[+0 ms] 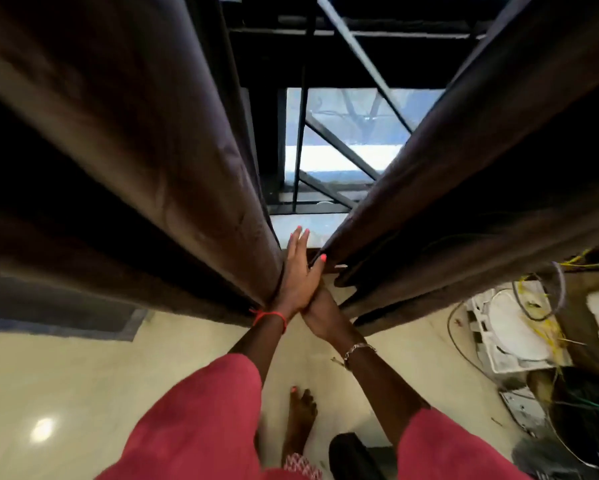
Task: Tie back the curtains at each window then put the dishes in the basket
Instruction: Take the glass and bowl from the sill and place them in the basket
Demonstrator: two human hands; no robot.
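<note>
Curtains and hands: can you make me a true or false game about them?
1. The left hand has straight fingers. True.
2. A red thread circles the left wrist. True.
3. The dark brown fabric curtains are fully closed. False: a gap shows the black metal window grille.
4. The right wrist is bare. False: it wears a silver chain bracelet.
5. The person wears shoes. False: the visible foot is bare.

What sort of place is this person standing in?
Likely an indoor room, home or office: long brown curtains flank a window with black metal bars, over a pale glossy floor, with tangled cables at the right.
</note>
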